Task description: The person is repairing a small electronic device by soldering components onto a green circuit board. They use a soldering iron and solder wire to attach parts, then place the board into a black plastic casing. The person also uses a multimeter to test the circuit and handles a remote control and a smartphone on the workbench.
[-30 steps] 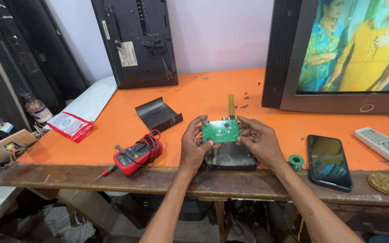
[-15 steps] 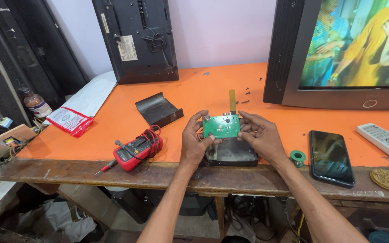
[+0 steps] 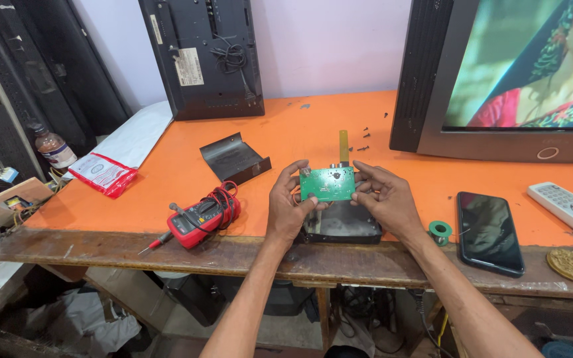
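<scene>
Head view: I see my left hand [image 3: 288, 211] and right hand [image 3: 387, 200] both grasping a green circuit board [image 3: 327, 183] by its side edges, held just above a black box [image 3: 339, 224] at the front of the orange table [image 3: 313, 132]. At 9 o'clock from the board lies a red meter [image 3: 197, 215]; at 3 o'clock, a phone [image 3: 489, 231].

Small green circuit board [image 3: 327, 183], rectangular, held level betw. both hands just above a black box base [image 3: 341, 224] at worktop's front edge.
</scene>
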